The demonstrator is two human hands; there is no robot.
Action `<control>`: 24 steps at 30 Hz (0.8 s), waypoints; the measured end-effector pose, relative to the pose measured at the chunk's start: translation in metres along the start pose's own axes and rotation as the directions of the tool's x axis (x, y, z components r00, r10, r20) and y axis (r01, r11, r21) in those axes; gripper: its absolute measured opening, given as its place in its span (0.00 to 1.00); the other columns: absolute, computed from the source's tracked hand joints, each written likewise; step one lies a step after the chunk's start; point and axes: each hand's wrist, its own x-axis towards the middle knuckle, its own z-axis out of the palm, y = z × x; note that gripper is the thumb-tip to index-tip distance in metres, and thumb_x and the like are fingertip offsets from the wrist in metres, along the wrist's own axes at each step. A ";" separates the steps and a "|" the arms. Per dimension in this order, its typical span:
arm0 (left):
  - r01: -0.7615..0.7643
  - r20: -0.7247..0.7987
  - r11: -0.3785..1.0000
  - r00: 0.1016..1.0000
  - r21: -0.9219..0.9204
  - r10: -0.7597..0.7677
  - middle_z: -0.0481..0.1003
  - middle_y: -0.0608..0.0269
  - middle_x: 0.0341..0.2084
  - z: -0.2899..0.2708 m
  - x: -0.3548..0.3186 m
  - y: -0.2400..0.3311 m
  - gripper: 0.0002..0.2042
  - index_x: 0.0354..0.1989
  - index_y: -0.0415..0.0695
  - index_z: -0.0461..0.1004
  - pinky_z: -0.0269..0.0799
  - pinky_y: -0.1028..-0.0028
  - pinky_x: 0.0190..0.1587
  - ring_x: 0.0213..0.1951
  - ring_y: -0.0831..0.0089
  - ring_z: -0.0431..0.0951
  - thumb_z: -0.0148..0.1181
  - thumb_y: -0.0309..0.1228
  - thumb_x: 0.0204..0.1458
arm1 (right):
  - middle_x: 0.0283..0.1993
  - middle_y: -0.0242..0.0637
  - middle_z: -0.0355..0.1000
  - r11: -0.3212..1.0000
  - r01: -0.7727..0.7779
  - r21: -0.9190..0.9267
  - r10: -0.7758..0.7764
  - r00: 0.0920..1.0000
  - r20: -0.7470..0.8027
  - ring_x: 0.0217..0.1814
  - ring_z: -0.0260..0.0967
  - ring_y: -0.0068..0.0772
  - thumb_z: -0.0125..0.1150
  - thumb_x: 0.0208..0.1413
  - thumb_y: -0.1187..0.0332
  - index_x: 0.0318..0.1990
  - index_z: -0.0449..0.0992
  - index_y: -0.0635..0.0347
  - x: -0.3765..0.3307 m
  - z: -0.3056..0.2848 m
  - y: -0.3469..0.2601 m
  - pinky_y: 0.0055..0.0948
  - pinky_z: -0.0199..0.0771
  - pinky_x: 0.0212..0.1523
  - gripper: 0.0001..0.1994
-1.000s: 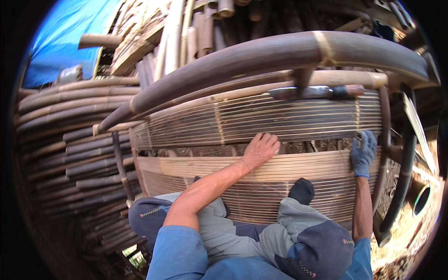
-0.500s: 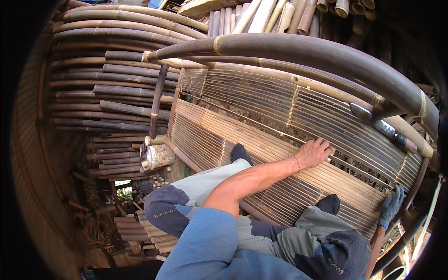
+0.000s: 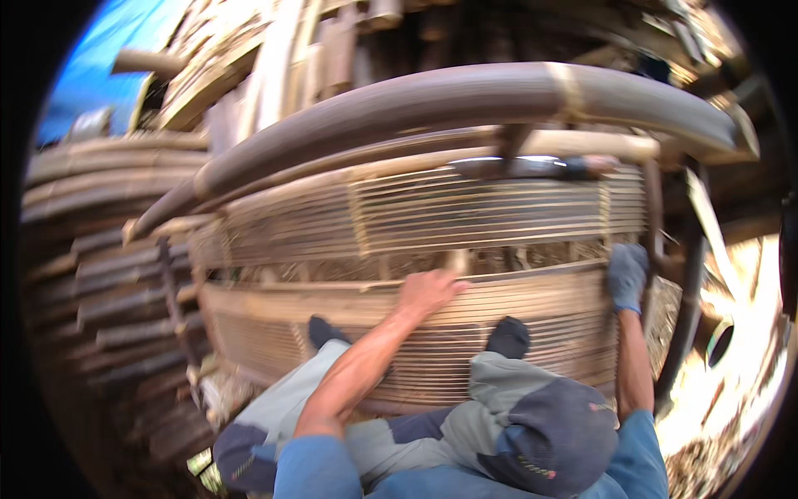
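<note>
I sit on a bamboo bench whose seat is made of narrow slats (image 3: 432, 366). A long, thin bamboo strip (image 3: 532, 273) runs along the near side of a lengthwise gap. Near the middle, my bare left hand (image 3: 432, 293) is closed over this strip, its fingers bent toward the gap and blurred. Beside its fingertips a pale piece (image 3: 458, 261) shows in the gap; whether the hand touches it I cannot tell. My right hand (image 3: 628, 276), in a grey-blue glove, is closed at the strip's right end, beside the bench's end post. Its grip is partly hidden.
A large knife (image 3: 524, 167) lies along the far slats, under the thick curved bamboo rail (image 3: 416, 104). Stacked bamboo poles (image 3: 116, 291) fill the left side. Cut bamboo lengths (image 3: 287, 62) are piled behind, near a blue sheet (image 3: 108, 66). My feet (image 3: 507, 337) rest on the slats.
My view has swung to the right and blurred, so the bench now lies nearly level across it. Both hands stay at the strip, the left near its middle and the right at its end.
</note>
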 end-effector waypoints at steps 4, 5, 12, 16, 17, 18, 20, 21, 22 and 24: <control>-0.045 -0.134 0.997 0.990 -0.056 0.037 0.76 0.55 0.28 -0.010 -0.011 -0.003 0.14 0.35 0.47 0.77 0.73 0.56 0.28 0.30 0.53 0.79 0.61 0.45 0.58 | 0.34 0.46 0.75 0.992 -0.100 -0.082 0.116 0.966 0.231 0.46 0.70 0.53 0.52 0.60 0.61 0.27 0.77 0.53 0.016 -0.005 -0.019 0.54 0.64 0.56 0.13; -0.078 -0.195 0.993 0.979 -0.087 0.059 0.75 0.55 0.28 -0.019 -0.012 0.004 0.12 0.36 0.46 0.77 0.72 0.56 0.30 0.32 0.53 0.78 0.63 0.42 0.57 | 0.34 0.46 0.76 0.991 -0.130 0.034 0.125 0.984 0.129 0.46 0.71 0.52 0.51 0.61 0.60 0.29 0.78 0.53 0.015 -0.013 -0.019 0.54 0.64 0.57 0.13; -0.064 -0.203 0.960 0.979 -0.271 0.008 0.71 0.58 0.28 -0.007 -0.006 0.017 0.11 0.46 0.44 0.80 0.67 0.61 0.41 0.36 0.58 0.72 0.64 0.33 0.56 | 0.41 0.44 0.77 0.685 -0.263 0.679 0.629 0.683 -0.370 0.49 0.72 0.50 0.58 0.60 0.64 0.42 0.79 0.55 -0.030 -0.017 -0.014 0.47 0.71 0.55 0.09; -0.076 -0.259 0.990 0.960 0.121 0.106 0.70 0.54 0.47 -0.022 -0.007 0.040 0.13 0.48 0.47 0.81 0.60 0.52 0.56 0.51 0.54 0.68 0.63 0.37 0.56 | 0.46 0.44 0.76 0.760 -0.383 0.525 0.524 0.839 -0.147 0.50 0.72 0.49 0.66 0.53 0.62 0.44 0.79 0.56 -0.081 -0.027 -0.043 0.44 0.72 0.53 0.13; -0.108 -0.211 0.991 0.970 0.073 0.121 0.65 0.50 0.56 -0.021 0.001 0.050 0.19 0.54 0.45 0.77 0.52 0.45 0.62 0.58 0.50 0.63 0.62 0.38 0.56 | 0.46 0.45 0.76 0.779 -0.359 0.514 0.472 0.876 -0.102 0.50 0.72 0.49 0.67 0.53 0.59 0.45 0.80 0.56 -0.090 -0.024 -0.051 0.44 0.72 0.53 0.15; -0.177 -0.203 0.983 0.962 0.045 0.182 0.66 0.48 0.56 -0.020 0.012 0.067 0.21 0.57 0.42 0.74 0.54 0.46 0.62 0.58 0.50 0.64 0.62 0.38 0.56 | 0.46 0.45 0.76 0.791 -0.362 0.493 0.469 0.876 -0.109 0.49 0.72 0.49 0.68 0.53 0.58 0.44 0.80 0.56 -0.095 -0.028 -0.062 0.44 0.72 0.53 0.15; -0.278 -0.185 0.958 0.947 -0.067 0.262 0.68 0.46 0.55 -0.009 0.036 0.101 0.25 0.61 0.37 0.68 0.58 0.48 0.61 0.57 0.49 0.66 0.59 0.36 0.58 | 0.44 0.45 0.76 0.819 -0.362 0.446 0.456 0.881 -0.122 0.48 0.72 0.48 0.68 0.52 0.58 0.44 0.80 0.57 -0.096 -0.039 -0.084 0.44 0.71 0.53 0.16; -0.309 -0.175 0.940 0.943 -0.146 0.283 0.69 0.45 0.54 0.000 0.049 0.117 0.26 0.63 0.35 0.66 0.60 0.49 0.61 0.57 0.48 0.67 0.58 0.36 0.59 | 0.39 0.42 0.75 0.831 -0.362 0.422 0.465 0.869 -0.169 0.44 0.72 0.47 0.69 0.50 0.59 0.40 0.79 0.58 -0.094 -0.040 -0.088 0.45 0.71 0.49 0.15; -0.277 -0.185 0.943 0.952 -0.185 0.243 0.71 0.45 0.52 0.010 0.062 0.132 0.22 0.60 0.36 0.68 0.62 0.50 0.59 0.55 0.48 0.69 0.55 0.36 0.61 | 0.38 0.41 0.74 0.826 -0.365 0.428 0.468 0.869 -0.161 0.43 0.71 0.47 0.69 0.49 0.59 0.38 0.79 0.58 -0.094 -0.036 -0.089 0.45 0.71 0.47 0.14; -0.169 -0.098 0.949 0.984 -0.266 0.147 0.74 0.46 0.49 0.028 0.091 0.155 0.17 0.55 0.40 0.72 0.63 0.51 0.56 0.52 0.49 0.73 0.51 0.36 0.63 | 0.36 0.39 0.73 0.819 -0.364 0.443 0.468 0.871 -0.151 0.40 0.70 0.46 0.70 0.47 0.60 0.35 0.78 0.58 -0.092 -0.025 -0.090 0.44 0.70 0.44 0.13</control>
